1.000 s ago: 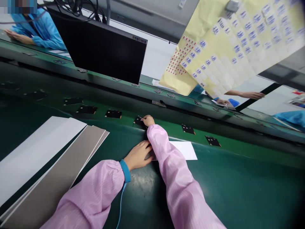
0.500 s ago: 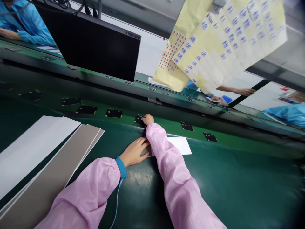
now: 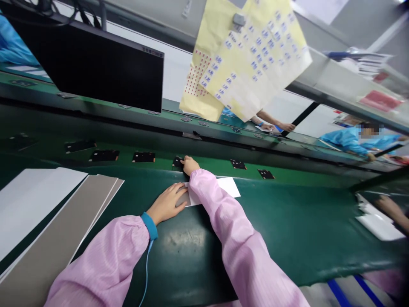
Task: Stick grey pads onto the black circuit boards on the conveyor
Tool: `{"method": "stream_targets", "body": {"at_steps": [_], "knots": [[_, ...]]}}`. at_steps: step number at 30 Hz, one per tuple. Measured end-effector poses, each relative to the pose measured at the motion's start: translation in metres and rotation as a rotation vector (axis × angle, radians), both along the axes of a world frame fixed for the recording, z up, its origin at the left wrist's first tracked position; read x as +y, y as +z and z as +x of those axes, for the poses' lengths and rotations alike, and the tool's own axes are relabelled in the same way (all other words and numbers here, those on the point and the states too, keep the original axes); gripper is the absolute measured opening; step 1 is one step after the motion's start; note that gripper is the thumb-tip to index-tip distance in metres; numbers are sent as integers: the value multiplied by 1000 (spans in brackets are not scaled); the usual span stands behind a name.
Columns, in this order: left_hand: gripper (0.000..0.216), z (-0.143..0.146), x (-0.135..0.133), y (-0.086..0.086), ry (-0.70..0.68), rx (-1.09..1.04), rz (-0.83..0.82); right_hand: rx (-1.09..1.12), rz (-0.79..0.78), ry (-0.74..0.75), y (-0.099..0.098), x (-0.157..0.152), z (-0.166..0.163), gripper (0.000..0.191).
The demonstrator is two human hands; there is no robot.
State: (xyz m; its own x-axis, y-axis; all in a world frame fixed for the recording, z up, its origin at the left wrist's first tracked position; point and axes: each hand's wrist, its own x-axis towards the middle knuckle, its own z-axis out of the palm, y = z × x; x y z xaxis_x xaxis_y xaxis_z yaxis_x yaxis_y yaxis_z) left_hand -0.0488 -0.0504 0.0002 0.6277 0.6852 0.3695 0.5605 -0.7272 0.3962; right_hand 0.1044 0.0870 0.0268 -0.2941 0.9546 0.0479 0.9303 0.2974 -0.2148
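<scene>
My right hand (image 3: 191, 165) reaches forward over the green belt, its fingers closed at the right edge of a small black board (image 3: 177, 161). The board looks like a thin circuit board; part of it is hidden behind the fingers. My left hand (image 3: 166, 204) lies flat with fingers apart on the grey end of a card (image 3: 183, 199) on the green mat. The white end of that card (image 3: 229, 186) shows beyond my right sleeve. A blue wrist band (image 3: 149, 226) with a cord circles my left wrist.
More black boards (image 3: 143, 157) lie along the belt on both sides. Long white sheets (image 3: 38, 196) and grey strips (image 3: 64, 226) cover the left of the mat. A monitor (image 3: 105, 68) and hanging yellow papers (image 3: 243, 64) are ahead. A co-worker's hand (image 3: 391, 209) is at right.
The view has swung to the right, bringing a co-worker's hand and white sheets in at the right edge. My right hand stays at the black board, my left hand on the card.
</scene>
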Motion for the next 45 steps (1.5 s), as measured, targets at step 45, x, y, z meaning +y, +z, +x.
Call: {"method": "stream_targets", "body": {"at_steps": [45], "knots": [[51,-1,23,-17,-58,195,70,234,28,-12,-18,-107,29,14]]}}
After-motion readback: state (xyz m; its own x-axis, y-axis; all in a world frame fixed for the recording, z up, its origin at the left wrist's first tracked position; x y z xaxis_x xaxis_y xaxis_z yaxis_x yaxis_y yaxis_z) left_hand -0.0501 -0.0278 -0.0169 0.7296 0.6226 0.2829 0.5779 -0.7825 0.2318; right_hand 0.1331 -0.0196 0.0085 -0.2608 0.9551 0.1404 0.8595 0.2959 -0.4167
